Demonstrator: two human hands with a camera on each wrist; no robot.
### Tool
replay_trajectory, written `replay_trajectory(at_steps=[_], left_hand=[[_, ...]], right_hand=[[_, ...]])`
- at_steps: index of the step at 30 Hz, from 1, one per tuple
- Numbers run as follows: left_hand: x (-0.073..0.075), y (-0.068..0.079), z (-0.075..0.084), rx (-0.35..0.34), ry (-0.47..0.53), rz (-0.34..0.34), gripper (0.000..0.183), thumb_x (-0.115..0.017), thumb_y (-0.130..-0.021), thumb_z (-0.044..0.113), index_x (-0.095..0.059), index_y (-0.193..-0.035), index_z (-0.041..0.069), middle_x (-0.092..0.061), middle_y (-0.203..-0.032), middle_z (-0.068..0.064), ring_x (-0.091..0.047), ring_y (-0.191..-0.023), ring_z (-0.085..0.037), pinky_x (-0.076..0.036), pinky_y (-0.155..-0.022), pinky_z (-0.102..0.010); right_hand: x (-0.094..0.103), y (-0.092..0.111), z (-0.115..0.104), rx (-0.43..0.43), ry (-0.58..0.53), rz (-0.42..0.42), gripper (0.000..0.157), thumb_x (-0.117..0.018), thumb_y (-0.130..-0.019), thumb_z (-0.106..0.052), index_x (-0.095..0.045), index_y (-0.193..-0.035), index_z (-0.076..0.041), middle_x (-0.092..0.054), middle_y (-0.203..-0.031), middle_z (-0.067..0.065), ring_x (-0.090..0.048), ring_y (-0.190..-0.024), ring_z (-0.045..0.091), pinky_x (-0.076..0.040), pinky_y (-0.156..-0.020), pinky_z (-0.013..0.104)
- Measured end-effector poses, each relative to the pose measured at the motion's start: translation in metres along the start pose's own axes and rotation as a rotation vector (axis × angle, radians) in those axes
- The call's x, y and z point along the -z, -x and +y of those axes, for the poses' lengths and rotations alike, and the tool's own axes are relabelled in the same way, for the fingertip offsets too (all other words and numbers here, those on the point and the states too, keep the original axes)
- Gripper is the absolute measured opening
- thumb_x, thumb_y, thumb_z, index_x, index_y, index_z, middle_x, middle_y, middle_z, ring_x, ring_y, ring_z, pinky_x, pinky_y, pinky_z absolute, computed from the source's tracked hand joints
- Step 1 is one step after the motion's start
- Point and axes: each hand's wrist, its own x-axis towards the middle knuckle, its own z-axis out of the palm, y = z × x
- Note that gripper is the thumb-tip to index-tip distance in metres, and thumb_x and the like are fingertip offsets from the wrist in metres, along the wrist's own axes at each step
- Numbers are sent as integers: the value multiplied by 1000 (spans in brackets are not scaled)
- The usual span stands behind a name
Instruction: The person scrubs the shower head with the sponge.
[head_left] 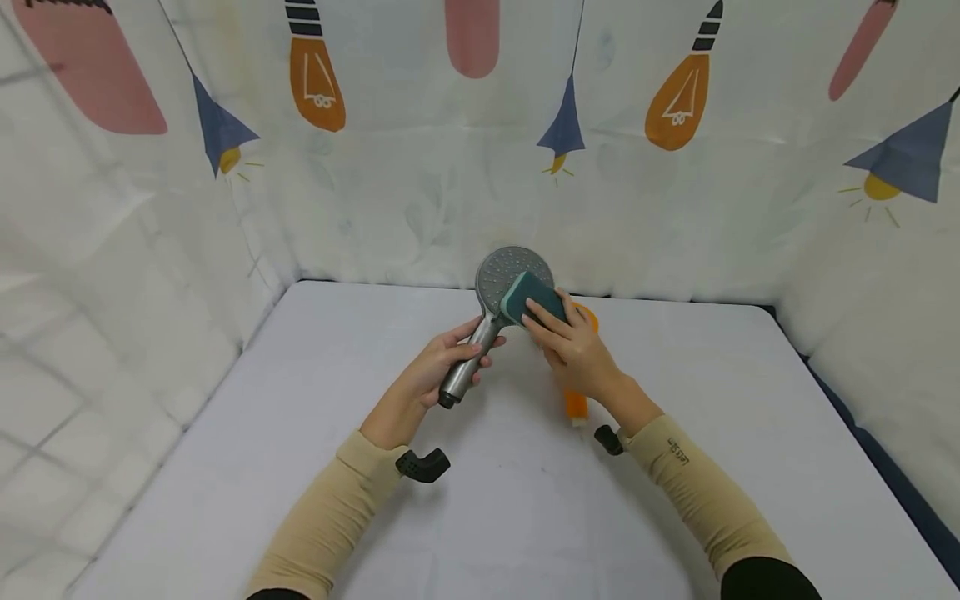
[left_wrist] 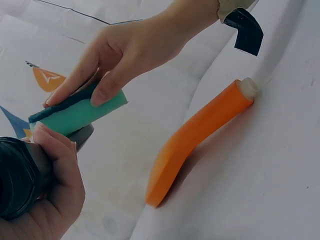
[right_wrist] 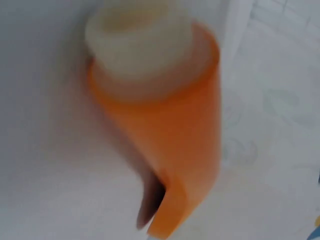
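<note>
A grey shower head is tilted up above the table, its round nozzle face toward the head camera. My left hand grips it by the handle, fingers curled round the metal; in the left wrist view the handle's dark end shows close up. With thumb and fingers my right hand pinches a sponge, dark green on one side and light green on the other. The sponge overlaps the lower right of the nozzle face and hides part of it.
On the white table, beneath my right hand, lies an orange shower head with a whitish connector end. Behind the table hangs a white cloth printed with lamps and bulbs.
</note>
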Motion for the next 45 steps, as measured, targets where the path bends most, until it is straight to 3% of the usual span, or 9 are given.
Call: replay_trajectory(at_steps=[6,11,19,22,27,33,41,45], left_hand=[[1,1,-1,19,-7,1,63,-42,-107,-1,-19,-164,10,-43,-151,-26,-59,-84,-8,-53,-64,-19],[1,2,-4,40,12,-10,63,-41,-107,-1,-18,-164,9,-50,-145,-18,-59,-84,-8,-53,-64,-19],[-4,1,-7,48,41,-18,62,-38,-108,-1,-15,-165,8,-45,-149,-22,-60,-83,-6,-54,-63,-18],[-5,1,-8,51,42,-19,61,-38,-108,-1,-16,-164,8,-49,-145,-19,-60,-83,-7,-54,-63,-18],[-5,2,-10,50,35,-28,62,-40,-107,0,-18,-164,9,-53,-140,-15,-58,-84,-8,-53,-64,-19],[-7,5,-16,87,-8,-42,62,-42,-107,0,-21,-165,12,-45,-151,-25,-58,-84,-10,-53,-65,-20],[-11,1,-20,88,-70,-57,63,-45,-107,0,-25,-164,16,-43,-152,-28,-60,-84,-10,-53,-65,-21],[-11,1,-19,79,-89,-54,63,-45,-106,0,-27,-164,17,-45,-150,-29,-60,-83,-10,-53,-64,-21]], right_hand=[[7,7,21,-116,2,48,49,-72,-84,14,-65,-132,7,-57,-141,26,-39,-133,62,-41,-94,75],[6,10,19,-219,-26,72,49,-69,-86,16,-62,-134,9,-54,-144,26,-35,-137,61,-37,-98,75],[-3,7,0,-10,-29,-28,57,-80,-80,11,-65,-134,3,-56,-144,23,-40,-133,63,-41,-98,74],[-1,9,3,-3,-27,-27,58,-80,-78,13,-66,-133,2,-57,-143,22,-40,-133,63,-41,-98,73],[4,13,18,-153,-27,54,52,-73,-82,18,-64,-132,7,-55,-143,26,-38,-135,62,-37,-98,75],[6,17,24,-356,-84,181,47,-67,-86,20,-60,-132,14,-52,-142,30,-35,-139,58,-33,-108,69],[8,9,18,-547,-216,153,49,-58,-98,10,-50,-146,7,-42,-155,23,-29,-145,51,-32,-112,63],[10,6,19,-632,-265,103,53,-54,-103,0,-41,-155,1,-33,-162,19,-26,-149,45,-24,-118,58]])
